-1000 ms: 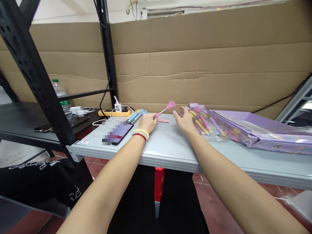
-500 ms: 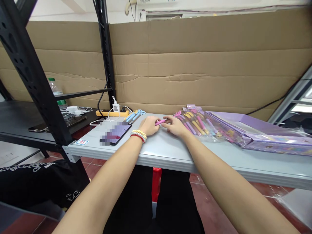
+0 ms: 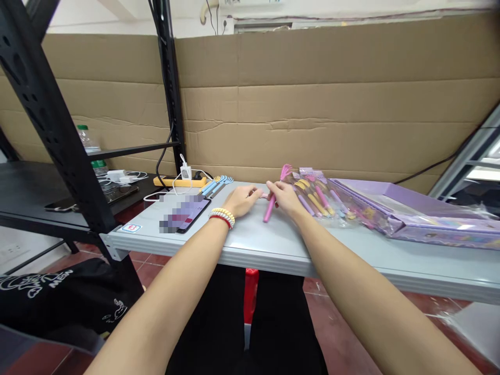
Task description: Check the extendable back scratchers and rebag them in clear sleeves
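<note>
A pink back scratcher (image 3: 269,209) with a claw-shaped head slants across the table, its handle end towards me. My right hand (image 3: 284,197) is closed around its shaft. Between the hands shows a small flat pink piece (image 3: 264,196), its kind too small to tell. My left hand (image 3: 242,200) rests low over the tabletop, fingers drawn together at that piece's near end. To the right of my right hand, more back scratchers (image 3: 312,197) in purple, yellow and pink lie in clear plastic wrapping. Blue back scratchers (image 3: 215,186) lie beyond my left hand.
A phone (image 3: 195,213) lies left of my left wrist on the grey table (image 3: 250,239). Behind it sits a yellow power strip (image 3: 183,182) with white cables. An open purple box (image 3: 437,229) stands at the right. A black shelf post (image 3: 58,120) rises at the left.
The pink back scratcher has swung from lying across between both hands to slanting upward in my right hand. My left hand has let go of it, and the small pink piece now shows.
</note>
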Tool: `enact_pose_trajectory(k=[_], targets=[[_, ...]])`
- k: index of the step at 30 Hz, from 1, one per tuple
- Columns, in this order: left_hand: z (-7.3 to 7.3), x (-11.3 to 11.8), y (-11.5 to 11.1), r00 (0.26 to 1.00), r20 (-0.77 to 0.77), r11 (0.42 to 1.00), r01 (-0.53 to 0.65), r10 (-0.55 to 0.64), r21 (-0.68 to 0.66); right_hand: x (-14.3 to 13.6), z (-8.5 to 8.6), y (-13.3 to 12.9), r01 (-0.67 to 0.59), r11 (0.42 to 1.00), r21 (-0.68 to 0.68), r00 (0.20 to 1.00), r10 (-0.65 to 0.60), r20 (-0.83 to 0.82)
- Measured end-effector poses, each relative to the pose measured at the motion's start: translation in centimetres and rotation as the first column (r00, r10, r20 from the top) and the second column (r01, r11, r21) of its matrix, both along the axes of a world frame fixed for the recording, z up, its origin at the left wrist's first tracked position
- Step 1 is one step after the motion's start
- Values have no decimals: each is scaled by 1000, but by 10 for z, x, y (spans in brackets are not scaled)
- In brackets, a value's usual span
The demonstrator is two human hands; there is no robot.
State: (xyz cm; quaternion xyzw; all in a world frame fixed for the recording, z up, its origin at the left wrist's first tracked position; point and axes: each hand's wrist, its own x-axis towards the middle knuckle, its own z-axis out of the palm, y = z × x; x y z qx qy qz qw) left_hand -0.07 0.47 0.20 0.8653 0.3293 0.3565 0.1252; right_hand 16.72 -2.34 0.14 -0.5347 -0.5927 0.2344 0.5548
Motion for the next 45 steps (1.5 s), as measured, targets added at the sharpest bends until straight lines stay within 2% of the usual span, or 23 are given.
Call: enact_pose_trajectory(k=[2,4,7,10,12,14,16,19,22,24,26,28,33,39,45], targets=[[0,0,2,994,-8,994,-108,108,8,2,0,3,73,997,-6,993,-73,-96],[0,1,3,976,-67,978,-207,207,7,4,0,5,88,996,-32,984,-92,-153],[0,1,4,949,-189,966,-258,251,-13,5,-3,6,78,993,-93,987,-90,-130],[-2,1,5,928,-272,962,-271,255,-19,4,-7,5,111,982,-154,994,-112,3],[-3,0,6,911,-322,962,-273,259,1,4,-8,4,178,972,-157,974,-151,170],[-4,0,6,887,-371,958,-285,274,26,5,-8,2,252,962,-110,913,-198,358],[-4,-1,5,857,-404,944,-327,319,52,5,-8,1,295,954,-52,847,-236,477],[-3,-2,4,801,-391,886,-454,454,99,6,-8,0,341,940,-28,814,-280,509],[-2,-4,4,719,-323,781,-612,615,127,6,-6,0,383,922,-63,779,-285,559],[-1,-6,5,665,-312,722,-682,678,117,6,-4,0,388,917,-87,752,-261,606],[-2,-7,5,642,-360,707,-703,678,76,4,-3,-1,376,923,-81,737,-245,630],[-2,-7,6,646,-436,723,-691,627,16,3,-3,-1,345,936,-67,745,-230,626],[0,-6,6,662,-515,747,-662,544,-61,1,-3,-3,256,960,-115,831,-158,533],[2,-7,7,685,-529,760,-641,501,-111,4,-2,-2,428,895,-123,739,-269,617],[2,-8,6,699,-532,774,-621,478,-121,15,-7,7,405,913,47,658,-326,679]])
